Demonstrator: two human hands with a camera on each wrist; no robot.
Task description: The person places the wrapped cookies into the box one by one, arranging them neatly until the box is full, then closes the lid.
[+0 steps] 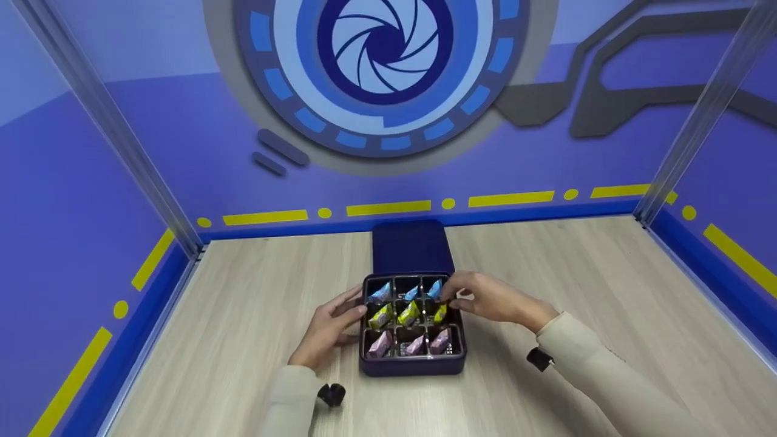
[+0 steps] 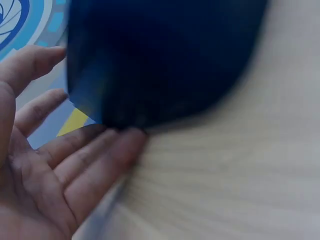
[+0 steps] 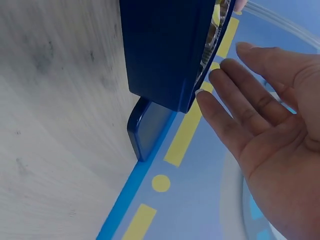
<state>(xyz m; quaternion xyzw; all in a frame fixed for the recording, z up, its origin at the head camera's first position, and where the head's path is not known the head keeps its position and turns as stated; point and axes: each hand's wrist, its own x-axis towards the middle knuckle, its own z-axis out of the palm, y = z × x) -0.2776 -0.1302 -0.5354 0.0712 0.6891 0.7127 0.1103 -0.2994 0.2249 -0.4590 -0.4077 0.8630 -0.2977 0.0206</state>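
A dark blue box (image 1: 413, 366) stands on the table, its black insert divided into compartments. Wrapped candies lie inside by colour: blue candies (image 1: 380, 294) in the far row, yellow candies (image 1: 381, 316) in the middle, pink candies (image 1: 380, 345) nearest me. My left hand (image 1: 331, 328) rests against the box's left side, thumb at the rim; the left wrist view shows its fingers extended beside the blurred dark box (image 2: 165, 55). At the far right corner, my right hand (image 1: 488, 297) has its fingertips over the rim by a blue candy. No held thing shows in the right wrist view.
A dark blue lid (image 1: 411, 246) lies behind the box, near the back wall (image 1: 498, 164). Metal posts (image 1: 686, 127) and printed side walls bound the wooden table (image 1: 255, 303). A black band piece (image 1: 331, 395) hangs at the left wrist.
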